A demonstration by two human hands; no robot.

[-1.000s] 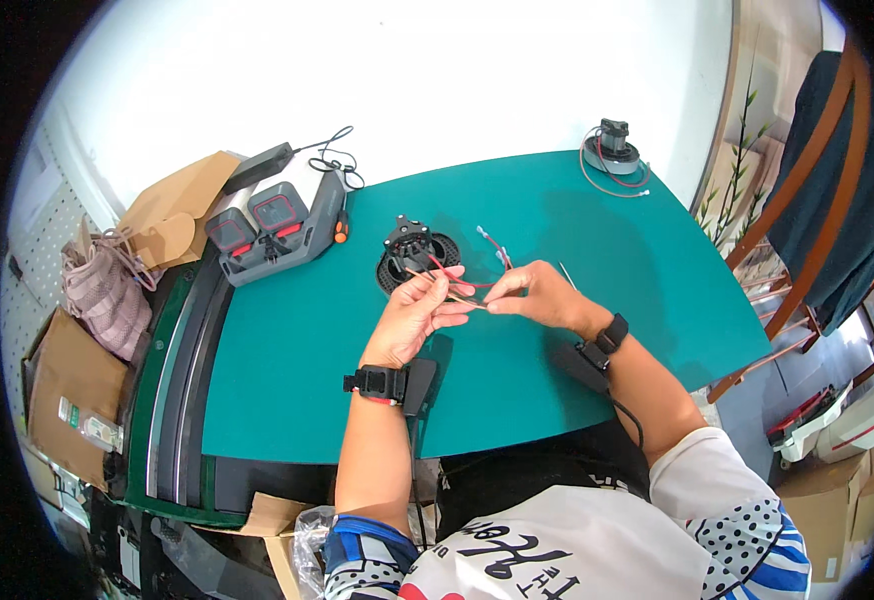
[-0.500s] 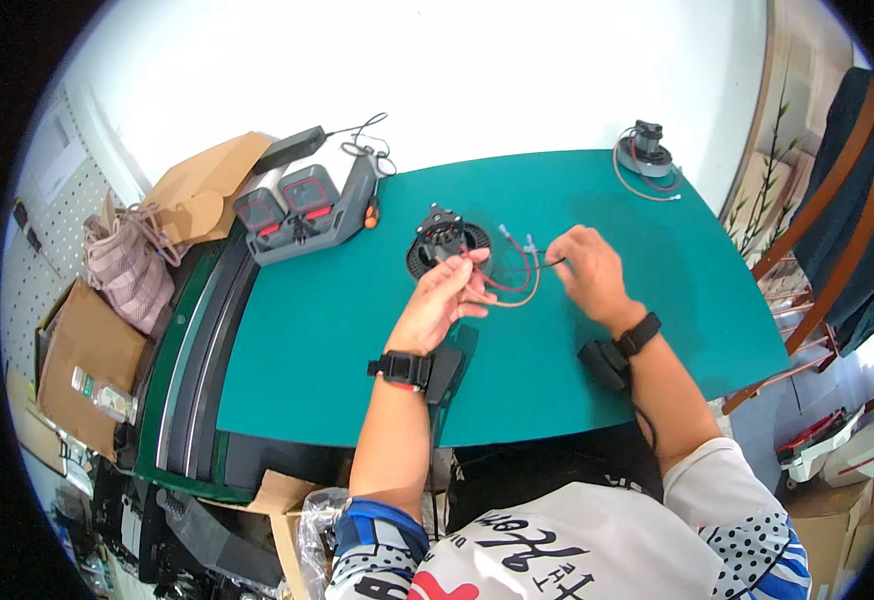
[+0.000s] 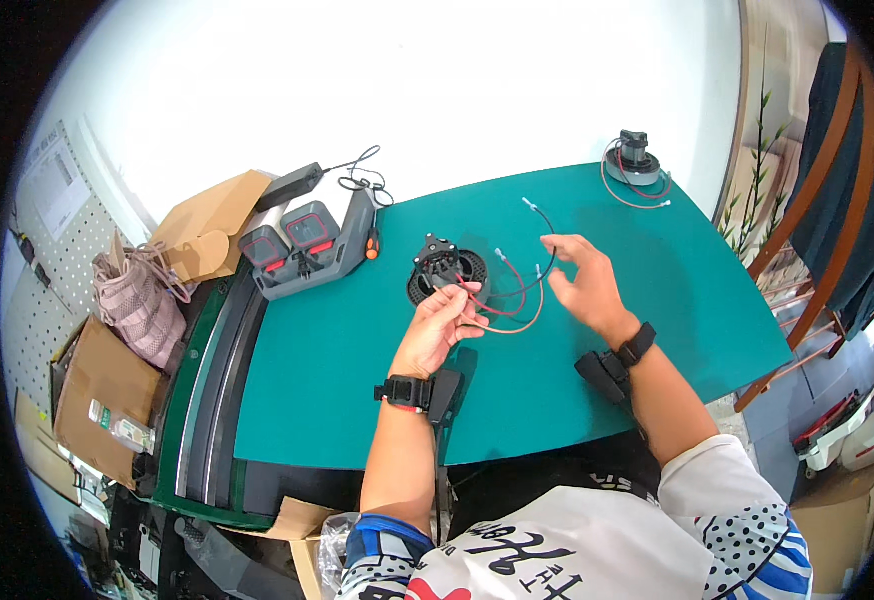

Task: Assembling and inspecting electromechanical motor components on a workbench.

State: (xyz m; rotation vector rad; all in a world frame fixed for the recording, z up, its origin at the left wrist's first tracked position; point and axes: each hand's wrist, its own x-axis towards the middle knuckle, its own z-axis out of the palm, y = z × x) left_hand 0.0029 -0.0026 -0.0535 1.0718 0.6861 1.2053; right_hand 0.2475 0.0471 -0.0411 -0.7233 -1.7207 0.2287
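A black blower motor (image 3: 440,258) with a round finned ring rests on the green tabletop, left of its middle. Red, black and tan wires trail from it toward the right. Beside the motor, my left hand (image 3: 435,335) pinches the wires near their base between thumb and finger. The black wire (image 3: 549,228) curves upward, its tipped end free in the air. My right hand (image 3: 589,288) is right of that wire, thumb and forefinger apart; whether it touches the wire I cannot tell. Metal-tipped ends of the red wire (image 3: 519,282) and tan wire (image 3: 527,326) point upward between my hands.
A second motor (image 3: 634,164) with looped wires stands at the table's far right. At the far left, a grey dock (image 3: 329,262) carries two dark, red-trimmed blocks beside an open cardboard box (image 3: 207,232). A wooden chair (image 3: 837,190) stands right of the green tabletop (image 3: 357,400).
My right hand has opened its fingers and let go of the black wire, which now springs up in a curve. My left hand keeps its pinch. The whole view has shifted slightly.
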